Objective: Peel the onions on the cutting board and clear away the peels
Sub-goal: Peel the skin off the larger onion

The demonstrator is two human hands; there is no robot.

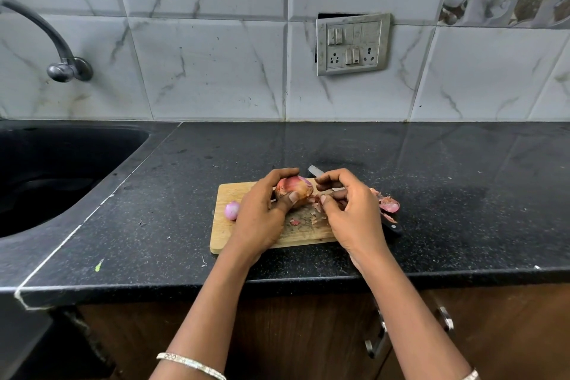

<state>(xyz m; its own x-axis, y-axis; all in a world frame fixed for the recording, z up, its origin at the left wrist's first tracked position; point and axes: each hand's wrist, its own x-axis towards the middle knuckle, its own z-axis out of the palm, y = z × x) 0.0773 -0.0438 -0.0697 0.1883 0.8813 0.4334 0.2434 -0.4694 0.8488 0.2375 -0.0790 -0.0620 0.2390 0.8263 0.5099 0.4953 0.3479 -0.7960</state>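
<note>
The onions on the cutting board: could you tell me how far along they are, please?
Done: one small onion at the cutting board's left looks peeled. In hand: the left hand grips a brown-skinned onion; the right hand pinches its skin. Left: clearing the peels beside the board.

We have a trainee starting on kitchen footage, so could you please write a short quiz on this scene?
1. True or false: the left hand holds an onion.
2. Where does the small onion lie? A on the board; B in the sink; C on the bare counter.
3. Fill in: the knife is partly hidden by the ___ hand.
Key: 1 true; 2 A; 3 right hand.
</note>
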